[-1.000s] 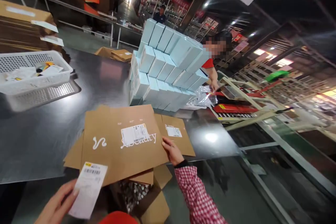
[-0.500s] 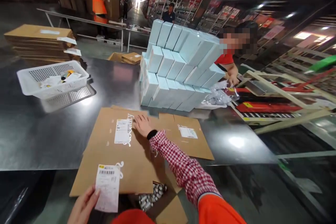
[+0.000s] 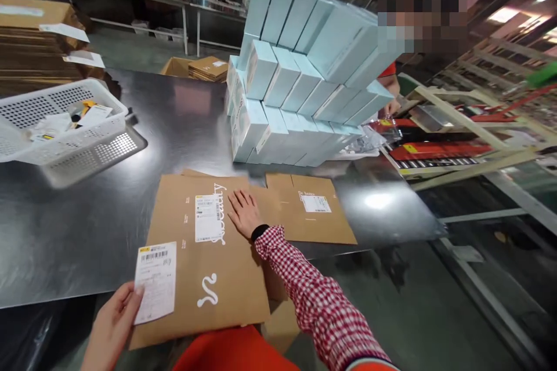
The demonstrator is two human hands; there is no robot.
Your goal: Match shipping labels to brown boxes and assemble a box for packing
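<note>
My left hand (image 3: 111, 327) pinches a white shipping label (image 3: 155, 281) by its lower edge, held over the near left corner of a flat brown cardboard box (image 3: 204, 269). That box lies on the metal table (image 3: 87, 226) and bears white lettering and a stuck-on label (image 3: 208, 218). My right hand (image 3: 244, 213), in a red checked sleeve, lies flat with fingers spread on the box's far right part. A second flat box (image 3: 311, 208) with its own label lies just to the right.
A tall stack of pale blue boxes (image 3: 300, 81) stands behind the cardboard. White perforated baskets (image 3: 61, 127) sit at the left, with piled flat cartons (image 3: 35, 40) behind. A person in red (image 3: 391, 87) works at the far right by a conveyor (image 3: 435, 151).
The top flat box has been turned a quarter turn and slid toward me. My right hand moved from its right edge onto its surface. The held label shifted slightly left.
</note>
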